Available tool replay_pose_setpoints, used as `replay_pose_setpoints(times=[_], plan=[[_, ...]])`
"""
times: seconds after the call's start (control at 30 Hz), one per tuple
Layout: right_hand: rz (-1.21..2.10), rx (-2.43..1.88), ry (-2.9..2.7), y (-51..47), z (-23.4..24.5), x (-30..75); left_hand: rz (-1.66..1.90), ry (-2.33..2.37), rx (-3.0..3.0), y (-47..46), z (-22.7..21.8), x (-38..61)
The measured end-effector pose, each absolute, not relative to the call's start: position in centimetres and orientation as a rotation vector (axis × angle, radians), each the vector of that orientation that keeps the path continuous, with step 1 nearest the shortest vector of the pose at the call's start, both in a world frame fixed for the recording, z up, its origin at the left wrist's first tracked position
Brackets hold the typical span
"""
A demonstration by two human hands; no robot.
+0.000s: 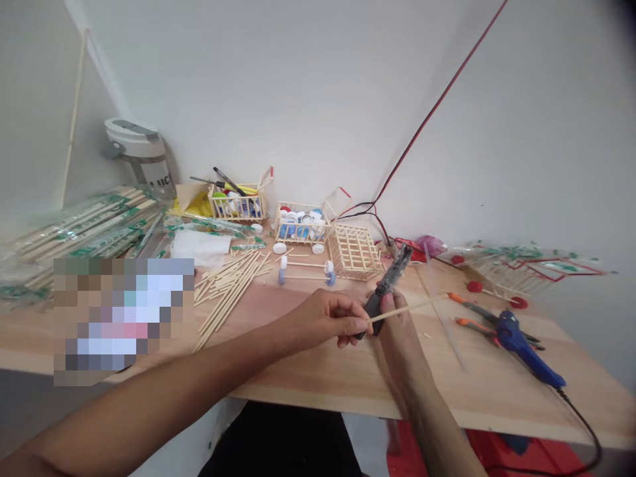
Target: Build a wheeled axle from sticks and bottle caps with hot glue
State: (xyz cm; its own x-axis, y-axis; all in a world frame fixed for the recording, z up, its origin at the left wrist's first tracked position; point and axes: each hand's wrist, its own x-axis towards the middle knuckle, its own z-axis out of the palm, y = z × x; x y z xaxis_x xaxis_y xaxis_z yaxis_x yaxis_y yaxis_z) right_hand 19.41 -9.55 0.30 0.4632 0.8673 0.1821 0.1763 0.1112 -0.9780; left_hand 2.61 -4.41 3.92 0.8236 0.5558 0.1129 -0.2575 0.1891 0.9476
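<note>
Stick (392, 314), thin and wooden, is pinched in the left hand (338, 319), crossing in front of the right hand (399, 331), which grips a dark tool (395, 270) above the table (318, 381); the step looks like lining up stick and tool, and the next move would call for steadiness
</note>
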Motion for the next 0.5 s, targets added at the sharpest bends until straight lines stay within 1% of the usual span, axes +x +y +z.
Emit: replay_pose_setpoints(times=[0.13, 0.23, 0.37, 0.5], plan=[[1.002, -1.218, -0.817, -9.9, 1.3, 19.9, 0.614, 0.278, 1.114, -4.0, 4.0, 2.5], [1.162, -1.137, -0.698, -10.5, 2.0, 20.6, 0.605, 0.249, 1.049, -3.3, 3.8, 2.5], [1.209, -1.051, -0.660, -11.7, 2.4, 21.3, 0.587, 0.280, 1.090, -2.8, 3.7, 2.3], [1.165, -1.069, -0.800, -12.6, 2.4, 21.7, 0.608, 0.338, 1.088, -2.5, 4.0, 2.0]])
